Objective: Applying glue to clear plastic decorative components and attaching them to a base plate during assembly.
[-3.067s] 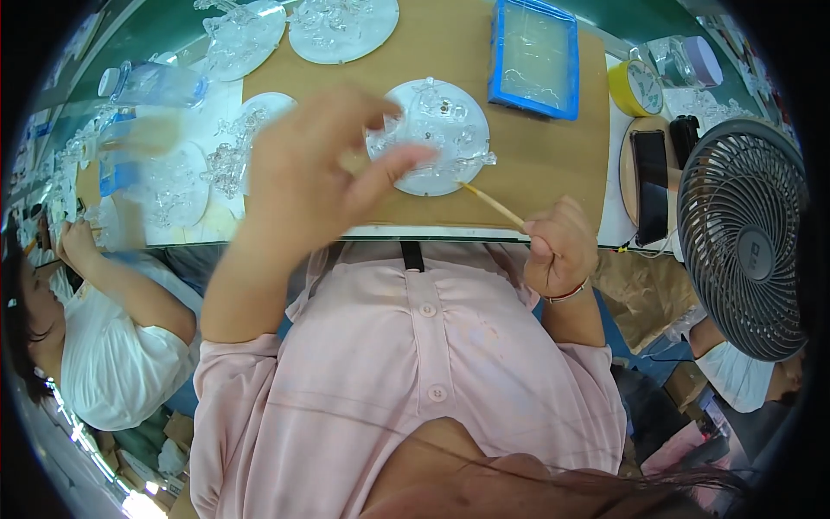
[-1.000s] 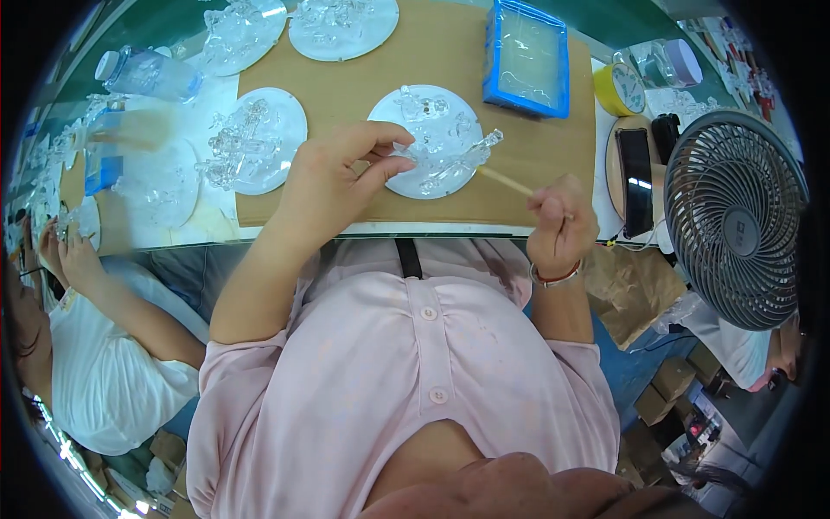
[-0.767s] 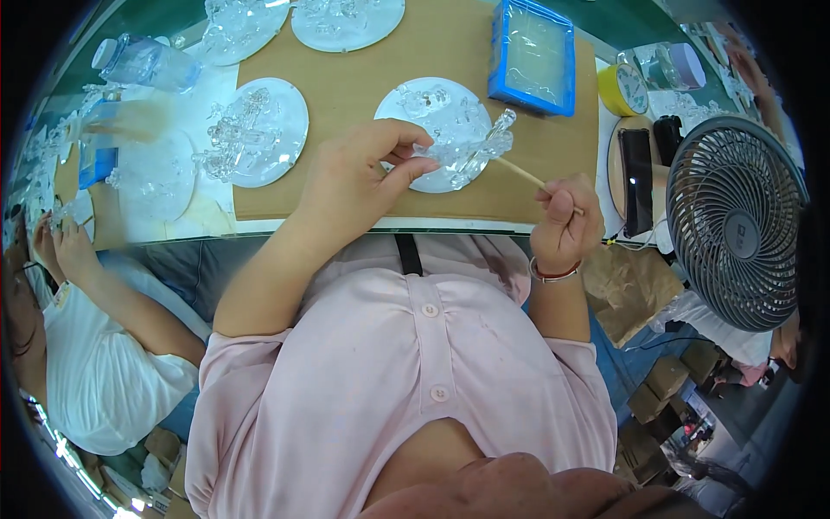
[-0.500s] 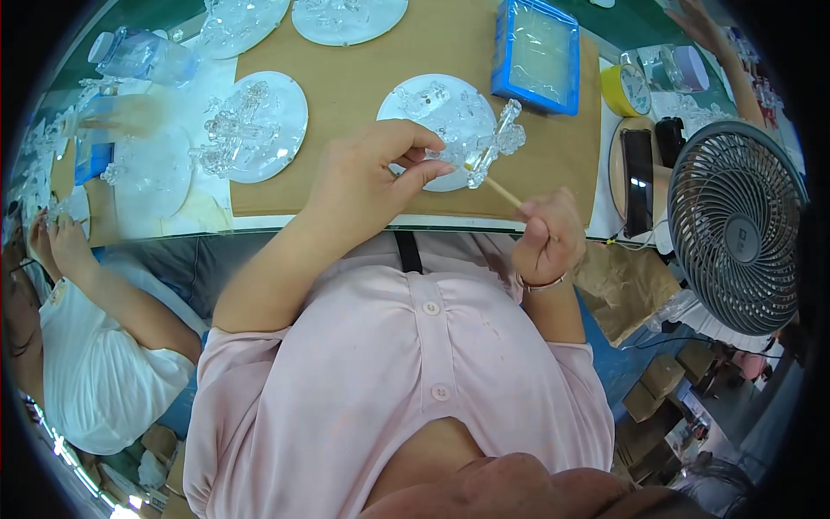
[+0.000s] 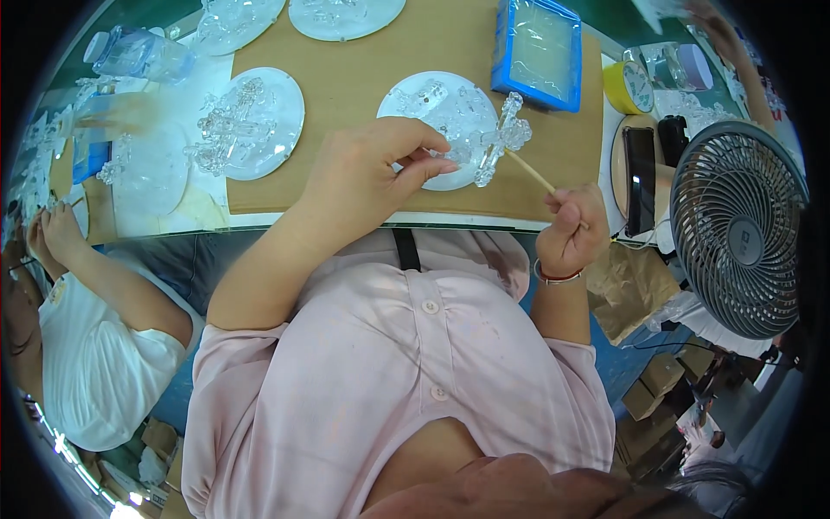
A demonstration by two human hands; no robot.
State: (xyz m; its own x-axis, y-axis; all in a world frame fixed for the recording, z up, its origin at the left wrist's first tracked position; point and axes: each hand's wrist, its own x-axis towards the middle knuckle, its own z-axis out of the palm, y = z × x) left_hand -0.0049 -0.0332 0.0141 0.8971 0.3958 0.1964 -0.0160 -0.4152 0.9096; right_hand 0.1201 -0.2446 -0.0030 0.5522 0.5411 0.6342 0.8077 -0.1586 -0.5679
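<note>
Seen from above, a person in a pink shirt works at a brown cardboard mat (image 5: 372, 104) whose near edge lies along the table's front, just past their chest. The left hand (image 5: 367, 169) pinches a clear glass-like ornament (image 5: 493, 138) between thumb and fingertips, held just above the near rim of a white round plate (image 5: 415, 99). The right hand (image 5: 571, 229) is closed in a fist around a thin wooden stick (image 5: 532, 173), its tip touching the ornament's underside. Open mat lies between this plate and a second white plate (image 5: 268, 121) to the left, which carries more clear pieces. A blue rectangular tray (image 5: 536, 43) sits at the mat's far right corner, near the ornament. Beyond the mat's right edge stand a yellow roll of tape (image 5: 627, 86), a dark phone (image 5: 640, 177) on a round wooden stand, and a grey desk fan (image 5: 739, 229) that crowds the right side. A clear plastic bottle (image 5: 138, 54) lies at far left, possibly on its side. Another person in white (image 5: 95, 346) sits close at the left.
</note>
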